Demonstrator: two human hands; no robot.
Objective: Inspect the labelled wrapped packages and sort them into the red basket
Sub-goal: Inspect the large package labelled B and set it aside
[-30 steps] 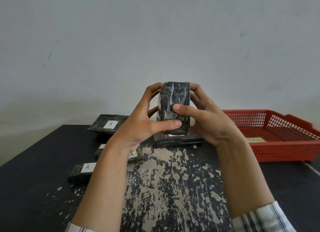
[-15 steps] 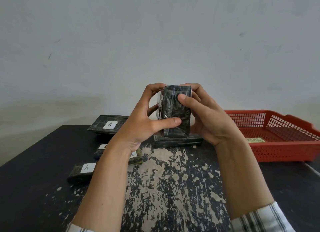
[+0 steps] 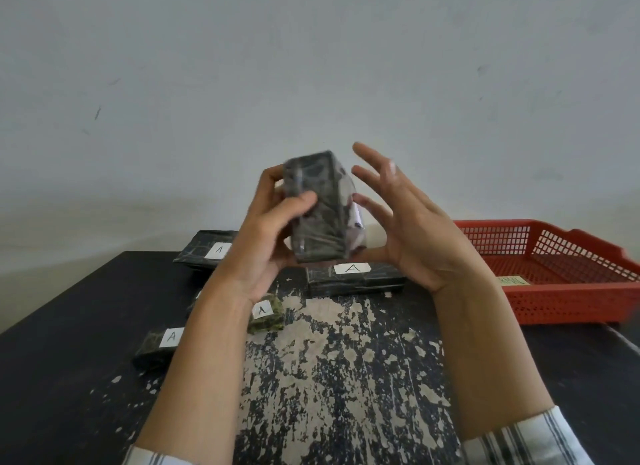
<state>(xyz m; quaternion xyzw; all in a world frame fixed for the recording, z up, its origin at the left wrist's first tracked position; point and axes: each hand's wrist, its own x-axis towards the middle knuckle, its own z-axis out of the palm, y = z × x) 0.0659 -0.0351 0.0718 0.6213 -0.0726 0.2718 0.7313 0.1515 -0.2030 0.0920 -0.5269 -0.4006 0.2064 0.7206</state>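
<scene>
Black plastic-wrapped package (image 3: 317,218): gripped by left hand (image 3: 263,246) fingers.
Right hand (image 3: 415,236): fingers spread, gripping nothing.
Labelled packages (image 3: 355,278) on surface (image 3: 69,343): four.
Red mesh basket (image 3: 554,291): right edge.

The black, paint-worn surface (image 3: 69,378) carries the red basket (image 3: 571,291) at 2 o'clock, a centre package (image 3: 353,279) at 12, a far package (image 3: 204,251) at 11, and a greenish package (image 3: 268,317) and a near package (image 3: 157,346) around 10, all labelled "A".

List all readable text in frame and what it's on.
"A": label on far-left package
"A": label on centre package
"A": label on small greenish package
"A": label on near-left package
Blurred, unreadable: tag in red basket; side label on held package.
</scene>
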